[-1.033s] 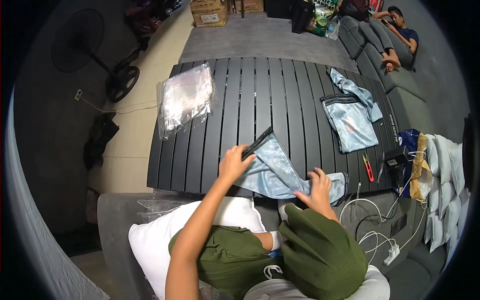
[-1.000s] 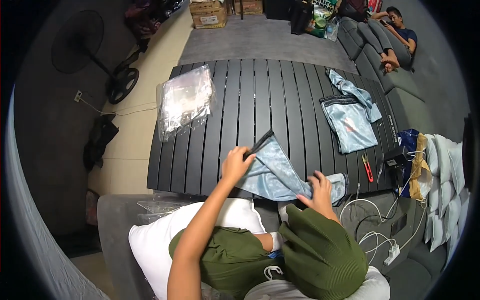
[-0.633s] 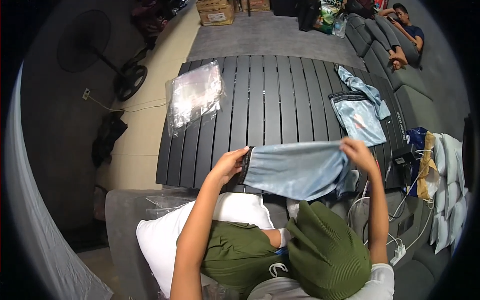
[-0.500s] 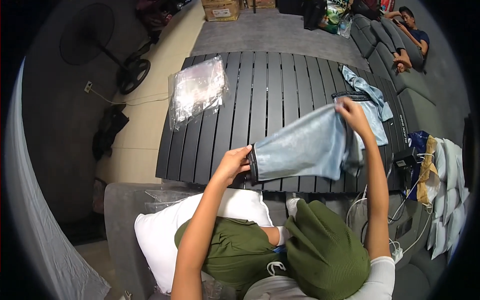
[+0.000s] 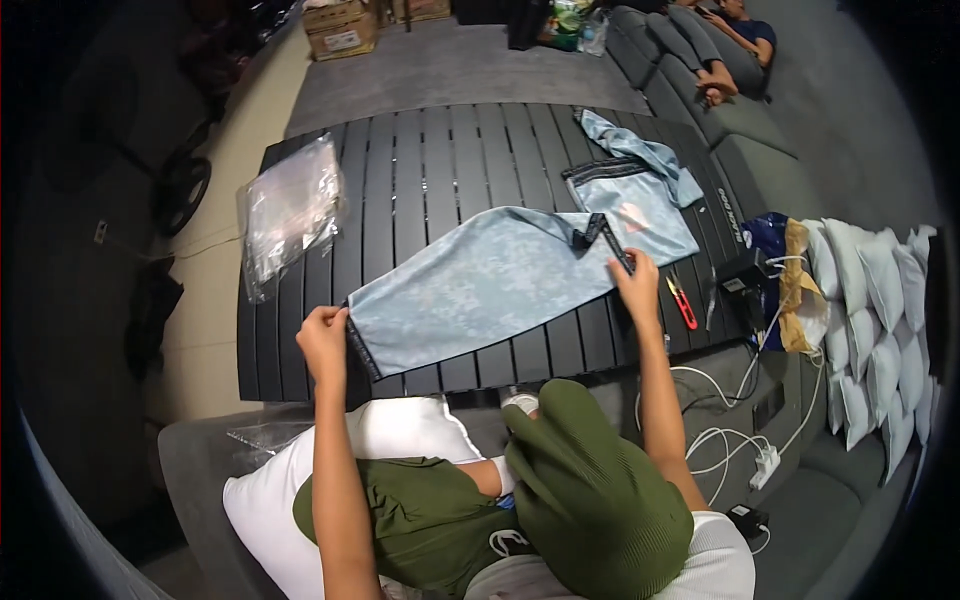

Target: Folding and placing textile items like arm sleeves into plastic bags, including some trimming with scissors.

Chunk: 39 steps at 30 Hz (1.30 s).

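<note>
A light blue patterned cloth piece [image 5: 480, 275] with black edging at both ends stretches across the near part of the slatted black table [image 5: 430, 160]. At its left end, my left hand [image 5: 325, 345] pinches the black edge between thumb and fingers. The other end is gripped by my right hand [image 5: 637, 280] at the black band, part of which is folded over. Just beyond my right hand lies a second light blue cloth [image 5: 655, 225] with black edging, partly bunched. Red-handled thread snips [image 5: 683, 303] rest on the slats to the right of my right hand.
Clear plastic packaging [image 5: 292, 205] lies at the table's left side. A black adapter [image 5: 743, 272] and white cables sit by the right edge, near a power strip [image 5: 765, 467]. A white pillow [image 5: 270, 510] is beside my legs. Another person [image 5: 715, 45] reclines on the sofa.
The cloth has come down from a raised, draped position and is spread out longer. My right hand has lowered with its end, uncovering the snips. The whole view has shifted.
</note>
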{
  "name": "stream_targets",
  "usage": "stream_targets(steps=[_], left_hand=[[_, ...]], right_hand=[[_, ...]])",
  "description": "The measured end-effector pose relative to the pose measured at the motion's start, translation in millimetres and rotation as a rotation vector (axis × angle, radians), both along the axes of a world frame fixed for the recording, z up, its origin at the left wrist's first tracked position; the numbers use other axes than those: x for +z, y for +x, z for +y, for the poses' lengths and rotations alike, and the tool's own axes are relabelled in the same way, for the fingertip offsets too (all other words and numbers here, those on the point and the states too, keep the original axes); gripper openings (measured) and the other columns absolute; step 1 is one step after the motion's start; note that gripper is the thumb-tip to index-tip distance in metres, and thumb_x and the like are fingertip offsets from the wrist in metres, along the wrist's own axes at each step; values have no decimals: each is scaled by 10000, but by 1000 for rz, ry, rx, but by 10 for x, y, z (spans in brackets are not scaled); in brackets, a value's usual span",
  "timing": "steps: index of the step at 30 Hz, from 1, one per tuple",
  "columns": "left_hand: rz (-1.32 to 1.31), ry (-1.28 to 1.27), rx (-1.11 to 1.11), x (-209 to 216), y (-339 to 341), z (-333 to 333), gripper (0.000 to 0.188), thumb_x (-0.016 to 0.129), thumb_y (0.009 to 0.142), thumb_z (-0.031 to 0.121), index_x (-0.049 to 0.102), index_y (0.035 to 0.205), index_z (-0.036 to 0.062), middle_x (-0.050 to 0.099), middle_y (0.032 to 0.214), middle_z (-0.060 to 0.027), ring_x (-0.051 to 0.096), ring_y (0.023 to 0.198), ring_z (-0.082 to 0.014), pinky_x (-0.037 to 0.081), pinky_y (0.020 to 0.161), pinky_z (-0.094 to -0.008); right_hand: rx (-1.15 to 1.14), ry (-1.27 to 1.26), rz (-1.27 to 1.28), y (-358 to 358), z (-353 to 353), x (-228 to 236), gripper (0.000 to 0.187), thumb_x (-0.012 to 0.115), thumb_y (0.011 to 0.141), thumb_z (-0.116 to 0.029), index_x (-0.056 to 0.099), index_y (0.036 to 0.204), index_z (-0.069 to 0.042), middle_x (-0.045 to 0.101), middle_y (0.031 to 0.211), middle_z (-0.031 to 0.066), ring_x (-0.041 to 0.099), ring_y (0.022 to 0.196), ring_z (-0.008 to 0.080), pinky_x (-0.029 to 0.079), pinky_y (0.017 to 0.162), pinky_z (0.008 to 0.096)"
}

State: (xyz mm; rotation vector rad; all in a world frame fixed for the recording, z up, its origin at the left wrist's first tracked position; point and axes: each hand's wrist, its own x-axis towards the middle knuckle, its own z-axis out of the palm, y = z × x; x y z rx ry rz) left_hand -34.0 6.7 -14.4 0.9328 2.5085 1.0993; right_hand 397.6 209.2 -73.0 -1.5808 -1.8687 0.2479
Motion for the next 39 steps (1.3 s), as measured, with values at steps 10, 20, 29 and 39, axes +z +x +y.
stream_targets(steps=[10, 20, 29, 39], left_hand=[[-369, 23, 41, 49, -350, -129, 132, 655, 780, 107, 604, 771, -14, 504, 595, 18, 406, 482, -39, 294, 416, -188], [-995, -316, -153, 238, -239, -78, 122, 632, 799, 230, 580, 845, 130, 510, 648, 53, 515, 630, -69, 458, 667, -276], [-904, -68, -177, 14, -386, 66, 283, 631, 805, 293, 582, 978, 75, 605, 804, 10, 549, 650, -78, 434, 576, -224], [-1177, -328, -345, 342, -247, -500, 527, 618, 820, 179, 383, 1280, 75, 587, 915, -23, 554, 610, -66, 488, 510, -213]], right_hand=[[271, -646, 397, 178, -38, 559, 249, 697, 748, -228, 534, 693, -49, 451, 581, -49, 399, 530, 52, 327, 470, 233], [223, -148, -61, -285, -468, 485, 347, 708, 707, -299, 595, 840, 2, 575, 921, 145, 567, 809, 285, 447, 719, 372], [303, -426, 314, -306, 277, 662, 150, 568, 789, -90, 615, 906, -10, 543, 639, 28, 488, 571, 80, 389, 518, 223], [402, -1002, 1003, -81, -195, 676, 336, 611, 757, -6, 545, 1085, -41, 536, 860, -11, 539, 758, 79, 427, 667, 192]])
